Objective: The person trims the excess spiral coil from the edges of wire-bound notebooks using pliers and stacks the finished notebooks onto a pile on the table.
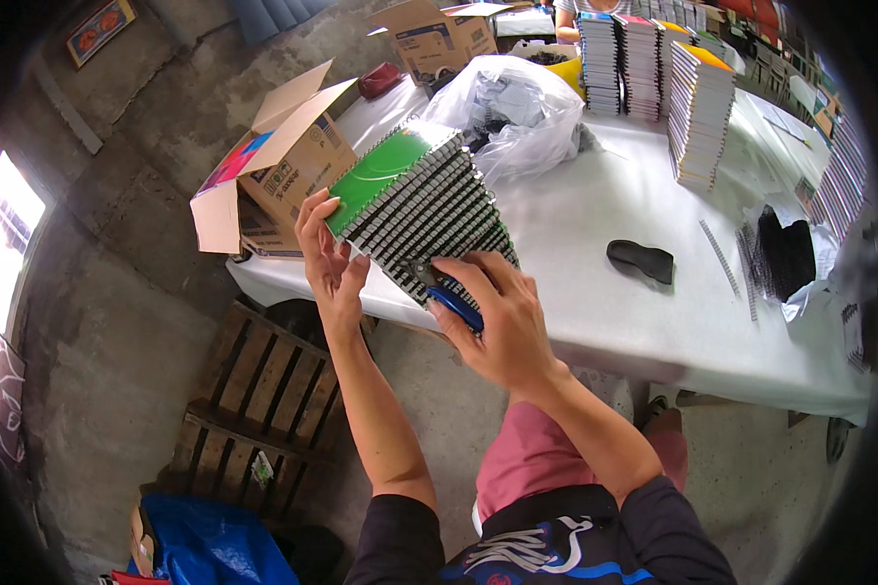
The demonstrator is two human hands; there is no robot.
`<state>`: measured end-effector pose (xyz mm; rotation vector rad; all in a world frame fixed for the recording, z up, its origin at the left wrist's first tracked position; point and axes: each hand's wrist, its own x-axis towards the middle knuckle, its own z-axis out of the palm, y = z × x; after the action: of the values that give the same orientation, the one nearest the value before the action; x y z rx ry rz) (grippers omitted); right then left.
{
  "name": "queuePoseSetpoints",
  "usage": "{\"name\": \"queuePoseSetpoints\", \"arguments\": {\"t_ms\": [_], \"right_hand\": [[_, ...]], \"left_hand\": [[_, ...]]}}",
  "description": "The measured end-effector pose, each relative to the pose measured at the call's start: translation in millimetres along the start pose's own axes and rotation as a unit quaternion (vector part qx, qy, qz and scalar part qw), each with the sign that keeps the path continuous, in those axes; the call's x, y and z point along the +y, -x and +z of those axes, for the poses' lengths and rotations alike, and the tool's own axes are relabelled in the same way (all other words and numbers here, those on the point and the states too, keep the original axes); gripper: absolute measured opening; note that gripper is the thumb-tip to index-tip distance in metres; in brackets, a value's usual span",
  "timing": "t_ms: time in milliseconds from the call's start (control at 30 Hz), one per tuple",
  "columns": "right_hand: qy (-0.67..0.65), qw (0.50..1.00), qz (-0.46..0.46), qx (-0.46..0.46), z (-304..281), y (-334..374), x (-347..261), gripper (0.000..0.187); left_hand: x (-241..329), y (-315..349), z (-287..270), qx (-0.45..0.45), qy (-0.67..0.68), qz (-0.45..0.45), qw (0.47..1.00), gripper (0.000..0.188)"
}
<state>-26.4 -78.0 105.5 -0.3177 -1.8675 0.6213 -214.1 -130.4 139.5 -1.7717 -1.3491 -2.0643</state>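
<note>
A stack of spiral-bound notebooks (439, 210) with a green top cover stands at the table's near edge, its wire-bound spines facing me. My left hand (330, 255) grips the stack's left end, fingertips on the green cover. In my right hand (498, 317) is a pair of blue-handled pliers (456, 302), closed in the fingers. The pliers' metal head points at the spines low on the stack; whether the jaws touch a wire cannot be made out.
An opened cardboard box (293, 185) is at the left, beside a clear plastic bag (517, 107) of dark scraps. Tall notebook stacks (700, 117) stand at the back right. A black curved object (640, 261) and wire strips (720, 255) lie on the white-covered table (595, 214). Another person sits at the far side.
</note>
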Motion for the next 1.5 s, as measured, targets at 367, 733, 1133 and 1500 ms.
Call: {"name": "queuePoseSetpoints", "arguments": {"t_ms": [367, 733, 1133, 1500], "right_hand": [[-0.115, 0.985, 0.082, -0.102, 4, -2, 6, 0.029], [0.028, 0.999, 0.021, -0.028, 2, 9, 3, 0.035], [0.113, 0.993, -0.038, -0.026, 8, 10, 6, 0.036], [-0.484, 0.728, 0.41, -0.259, -11, -7, 1, 0.021]], "left_hand": [[-2, 1, -1, -0.005, 0.002, 0.008, 1.0, 0.062], [-1, 0, 0, 0.006, -0.003, 0.005, 1.0, 0.062], [-3, 0, -1, -0.005, 0.013, 0.005, 1.0, 0.063], [-5, 3, -2, -0.002, 0.011, 0.015, 1.0, 0.062]]}}
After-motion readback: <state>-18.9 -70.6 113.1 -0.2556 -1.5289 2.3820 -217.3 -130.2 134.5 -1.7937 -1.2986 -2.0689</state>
